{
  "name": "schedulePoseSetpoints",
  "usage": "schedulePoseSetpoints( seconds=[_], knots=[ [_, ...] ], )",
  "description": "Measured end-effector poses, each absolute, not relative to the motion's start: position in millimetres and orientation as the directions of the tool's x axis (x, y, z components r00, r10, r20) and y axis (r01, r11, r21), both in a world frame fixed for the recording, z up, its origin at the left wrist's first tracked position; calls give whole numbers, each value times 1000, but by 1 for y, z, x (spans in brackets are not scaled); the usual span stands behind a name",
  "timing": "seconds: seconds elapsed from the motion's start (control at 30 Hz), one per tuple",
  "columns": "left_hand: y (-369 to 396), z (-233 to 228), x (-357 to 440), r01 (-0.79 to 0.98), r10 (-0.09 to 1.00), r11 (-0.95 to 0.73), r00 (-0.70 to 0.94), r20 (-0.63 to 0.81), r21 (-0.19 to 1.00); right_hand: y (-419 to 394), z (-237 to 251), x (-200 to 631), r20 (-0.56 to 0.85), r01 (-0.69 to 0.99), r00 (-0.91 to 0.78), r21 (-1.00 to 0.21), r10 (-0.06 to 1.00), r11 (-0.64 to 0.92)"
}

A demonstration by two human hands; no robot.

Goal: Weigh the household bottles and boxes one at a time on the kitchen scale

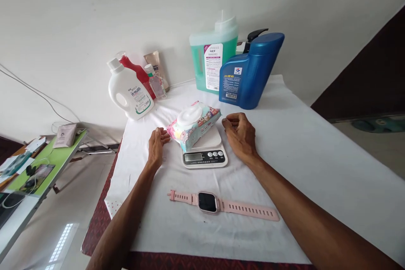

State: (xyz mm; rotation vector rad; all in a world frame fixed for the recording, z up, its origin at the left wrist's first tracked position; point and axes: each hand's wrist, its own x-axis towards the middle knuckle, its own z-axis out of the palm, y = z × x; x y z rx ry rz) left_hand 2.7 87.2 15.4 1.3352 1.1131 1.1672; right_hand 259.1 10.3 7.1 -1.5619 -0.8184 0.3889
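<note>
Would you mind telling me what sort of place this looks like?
Probably a room in a home: detergent bottles stand against a plain wall, a pack of wipes lies on a kitchen scale, and a white cloth covers the table.

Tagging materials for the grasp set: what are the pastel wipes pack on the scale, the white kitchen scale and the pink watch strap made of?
Pastel wipes pack: soft printed plastic film, glossy and crinkled, with a rigid white flip lid. White kitchen scale: hard moulded plastic, smooth, likely satin finish. Pink watch strap: probably silicone rubber, matte, lying limp with punched holes.
</note>
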Motion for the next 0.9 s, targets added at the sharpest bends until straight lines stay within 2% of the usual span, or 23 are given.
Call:
schedulePoseSetpoints(
  seconds=[0.1, 0.33, 0.9],
  knots=[
    [82, 8, -2, -1, 993, -107, 49, 107, 994, 8, 10, 258, 201, 272, 679, -962, 706, 12],
    [75, 11, -1, 147, 978, -205, 78, 195, 968, 9, 9, 258, 206, 287, 669, -958, 714, 7],
    [71, 15, 0, 216, 966, -244, 138, 218, 945, 10, 11, 258, 191, 285, 671, -958, 716, -12]
  ],
)
